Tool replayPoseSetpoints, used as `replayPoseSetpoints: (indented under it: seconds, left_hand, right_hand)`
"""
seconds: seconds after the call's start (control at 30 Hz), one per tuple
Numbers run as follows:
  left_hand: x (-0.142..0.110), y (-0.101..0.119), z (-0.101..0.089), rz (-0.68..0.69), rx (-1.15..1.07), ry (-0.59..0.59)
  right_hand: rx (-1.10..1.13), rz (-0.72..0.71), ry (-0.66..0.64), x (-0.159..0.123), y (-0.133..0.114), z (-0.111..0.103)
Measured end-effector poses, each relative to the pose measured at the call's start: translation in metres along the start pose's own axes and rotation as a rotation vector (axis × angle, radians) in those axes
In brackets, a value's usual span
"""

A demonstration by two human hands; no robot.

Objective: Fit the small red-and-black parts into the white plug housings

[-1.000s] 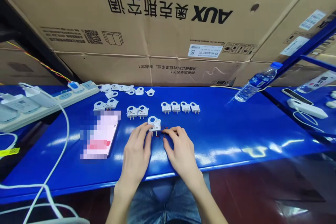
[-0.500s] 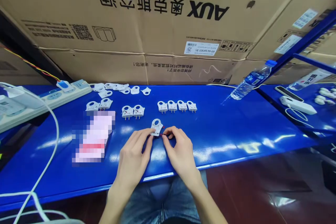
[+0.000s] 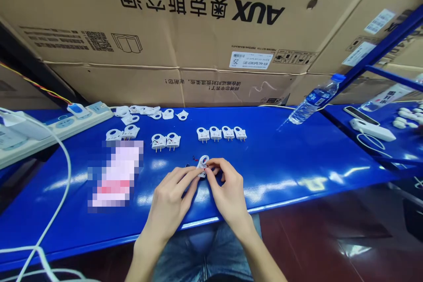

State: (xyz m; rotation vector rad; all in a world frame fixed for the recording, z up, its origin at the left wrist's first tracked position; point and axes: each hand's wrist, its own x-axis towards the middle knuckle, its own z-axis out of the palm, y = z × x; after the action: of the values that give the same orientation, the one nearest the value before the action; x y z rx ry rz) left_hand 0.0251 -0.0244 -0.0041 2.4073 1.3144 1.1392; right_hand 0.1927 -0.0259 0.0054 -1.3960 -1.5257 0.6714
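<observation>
Between my hands, just above the blue tabletop [image 3: 280,158], is a white ring-topped plug housing [image 3: 202,161]. My left hand [image 3: 173,191] pinches it from the left with thumb and fingers. My right hand [image 3: 228,189] has its thumb and index fingertip pressed against the housing's right side, where a bit of red wire shows. Another red-and-dark wire end [image 3: 194,158] sticks out at the left of the ring. Beyond my hands stand similar plugs [image 3: 215,133] with metal pins in a row, and a pair of plugs [image 3: 166,141] with small wires lies farther left.
Loose white shells [image 3: 155,112] lie along the back. A blurred pink-white item [image 3: 120,172] sits left, near a power strip [image 3: 66,123] and a white cable [image 3: 68,176]. A water bottle [image 3: 313,99] leans at back right before a large carton [image 3: 205,39].
The housing has turned and tilted between my fingers, and its red wire end now shows at the left. My right fingertips have moved onto the housing.
</observation>
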Motion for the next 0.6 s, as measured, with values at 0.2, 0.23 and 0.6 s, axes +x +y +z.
replayPoseSetpoints:
  seconds: [0.2, 0.23, 0.6]
  left_hand:
    - [-0.0009, 0.0005, 0.0003, 0.004, -0.019, -0.037]
    - [-0.001, 0.0006, 0.0004, 0.007, -0.021, -0.037]
    - [0.0003, 0.0017, 0.0005, 0.04, -0.018, -0.03]
  right_hand:
    - [0.027, 0.016, 0.028, -0.0014, 0.0019, 0.0003]
    - [0.03, 0.014, 0.029, -0.0014, 0.002, 0.0003]
    - [0.023, -0.035, 0.034, -0.0001, -0.0013, -0.0019]
